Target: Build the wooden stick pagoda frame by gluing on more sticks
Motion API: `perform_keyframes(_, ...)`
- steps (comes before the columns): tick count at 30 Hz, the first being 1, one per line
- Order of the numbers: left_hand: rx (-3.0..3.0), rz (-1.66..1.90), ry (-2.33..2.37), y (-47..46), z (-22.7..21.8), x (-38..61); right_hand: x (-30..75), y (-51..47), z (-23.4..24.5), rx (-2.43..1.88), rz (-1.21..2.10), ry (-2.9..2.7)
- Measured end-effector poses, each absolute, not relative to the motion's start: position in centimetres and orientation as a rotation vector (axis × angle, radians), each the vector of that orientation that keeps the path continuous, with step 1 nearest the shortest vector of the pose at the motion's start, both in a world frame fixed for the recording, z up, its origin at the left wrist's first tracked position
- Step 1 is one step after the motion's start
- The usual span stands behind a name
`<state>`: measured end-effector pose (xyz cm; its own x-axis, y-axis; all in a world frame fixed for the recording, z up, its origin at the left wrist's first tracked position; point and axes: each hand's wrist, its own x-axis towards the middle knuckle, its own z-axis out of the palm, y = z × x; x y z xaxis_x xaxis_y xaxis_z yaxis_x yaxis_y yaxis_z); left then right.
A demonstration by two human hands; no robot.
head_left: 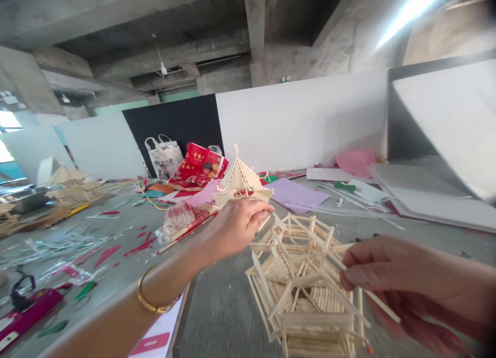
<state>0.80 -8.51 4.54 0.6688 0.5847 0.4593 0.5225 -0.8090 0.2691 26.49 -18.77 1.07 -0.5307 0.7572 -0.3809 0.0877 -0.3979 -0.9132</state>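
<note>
While right hand [382, 275] pinches a stick [351, 278] | left hand [240, 223] grips stick model [306, 291] between them

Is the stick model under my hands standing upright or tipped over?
Tipped. The stick model leans toward the camera, its roof ribs facing the lens, steadied by the left hand and right hand. The finished pavilion behind stands upright.

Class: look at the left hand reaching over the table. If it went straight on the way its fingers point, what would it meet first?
Probably the upper edge of the wooden stick model: the left hand points right, fingertips at its top sticks. Depth is unclear.
</note>
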Motion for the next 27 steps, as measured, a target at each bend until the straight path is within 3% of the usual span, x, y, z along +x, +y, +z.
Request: perform_keyframes(27, 2.537, 0.666, 0.834, -6.1, 3.2, 4.6, 26.3, -18.7, 1.5, -1.235, 1.97, -1.339)
